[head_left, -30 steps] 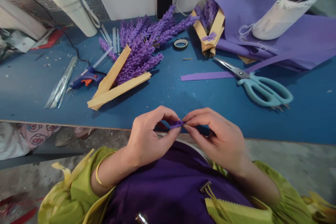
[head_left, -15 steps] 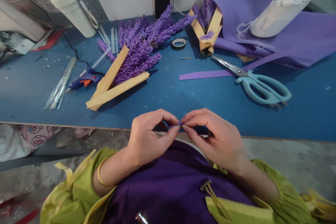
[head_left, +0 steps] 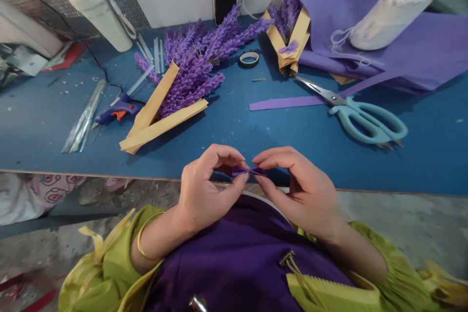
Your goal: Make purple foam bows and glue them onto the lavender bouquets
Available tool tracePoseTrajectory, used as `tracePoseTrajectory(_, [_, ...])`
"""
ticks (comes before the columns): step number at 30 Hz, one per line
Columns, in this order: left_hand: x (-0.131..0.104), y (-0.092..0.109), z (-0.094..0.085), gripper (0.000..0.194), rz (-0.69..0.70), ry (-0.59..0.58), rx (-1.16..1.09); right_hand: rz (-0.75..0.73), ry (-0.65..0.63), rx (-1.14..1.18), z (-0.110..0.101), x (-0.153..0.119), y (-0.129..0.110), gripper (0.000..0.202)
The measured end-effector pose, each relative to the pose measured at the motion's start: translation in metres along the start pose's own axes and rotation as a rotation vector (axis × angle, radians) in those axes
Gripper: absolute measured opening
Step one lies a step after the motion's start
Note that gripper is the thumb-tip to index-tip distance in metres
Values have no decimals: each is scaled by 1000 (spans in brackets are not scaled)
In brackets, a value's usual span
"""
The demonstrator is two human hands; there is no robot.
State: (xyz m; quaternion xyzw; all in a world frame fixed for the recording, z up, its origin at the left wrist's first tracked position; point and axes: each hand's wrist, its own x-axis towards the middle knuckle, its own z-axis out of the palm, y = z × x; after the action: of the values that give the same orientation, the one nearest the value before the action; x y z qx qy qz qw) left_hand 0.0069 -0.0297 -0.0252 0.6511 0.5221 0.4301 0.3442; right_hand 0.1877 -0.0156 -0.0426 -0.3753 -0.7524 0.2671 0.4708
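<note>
Between my hands, just over the table's front edge, is a small purple bow-shaped piece [head_left: 250, 171]. My left hand [head_left: 208, 190] pinches its left part between thumb and fingertips. The right part lies between the thumb and fingers of my right hand [head_left: 303, 190], which are closed on it. Beyond them, purple lavender stems [head_left: 193, 68] lie with a folded tan paper V [head_left: 146, 126]. Farther back, a small wrapped lavender bunch [head_left: 288, 61] bears a purple bow. A purple strip [head_left: 285, 103] extends under the blades of the light-blue-handled scissors [head_left: 369, 119].
A glue gun [head_left: 119, 108] and clear sticks [head_left: 82, 119] lie at the left. A white bottle [head_left: 100, 17] stands behind. Near the back are a tape roll [head_left: 248, 59], a purple sheet [head_left: 340, 19] and a white thread cone [head_left: 391, 17].
The purple piece shows more between my fingertips now, its two ends spread out. My fingers have lifted slightly and parted a little from the thumbs.
</note>
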Motion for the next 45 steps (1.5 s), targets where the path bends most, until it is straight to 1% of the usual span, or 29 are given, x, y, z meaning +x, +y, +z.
tracePoseTrajectory(2, [-1,-1,0,21,-11,10,-7,15,17,-3,0,0,0,20])
tracePoseTrajectory(5, [-1,-1,0,23,-10,15,-5,14,2,-24,-2,0,0,18])
tracePoseTrajectory(11, [-1,-2,2,22,56,17,46,-25,-52,-31,-2,1,0,16])
tracePoseTrajectory(14, [-2,-3,2,23,79,24,14,-39,-51,-39,-2,1,0,14])
tracePoseTrajectory(16, [-2,-3,0,24,78,8,-26,-62,-44,-58,-2,1,-1,14])
tracePoseTrajectory(18, [-2,-1,-4,21,64,-36,-58,-89,-43,-88,-3,1,-1,14])
tracePoseTrajectory(20, [0,1,-8,12,21,-70,-67,-113,-44,-115,-4,2,0,14])
tracePoseTrajectory(21, [2,3,-10,11,-12,-80,-68,-124,-43,-126,-5,2,0,14])
tracePoseTrajectory(23, [7,5,-14,14,-99,-112,-82,-149,-46,-147,-7,2,0,14])
tracePoseTrajectory(27, [17,9,-18,11,-286,-250,-206,-178,-66,-177,-10,2,-1,14])
tracePoseTrajectory(29, [20,11,-19,11,-347,-283,-252,-179,-57,-187,-10,1,-1,14])
tracePoseTrajectory(31, [20,12,-18,10,-377,-287,-266,-181,-39,-204,-10,1,-2,13])
tracePoseTrajectory(35, [18,12,-16,10,-387,-271,-278,-208,-20,-237,-8,1,-2,15])
tracePoseTrajectory(40, [18,11,-15,11,-411,-294,-314,-257,-14,-231,-7,0,0,17])
tracePoseTrajectory(45, [19,10,-14,10,-504,-312,-409,-328,-30,-290,-9,0,2,15])
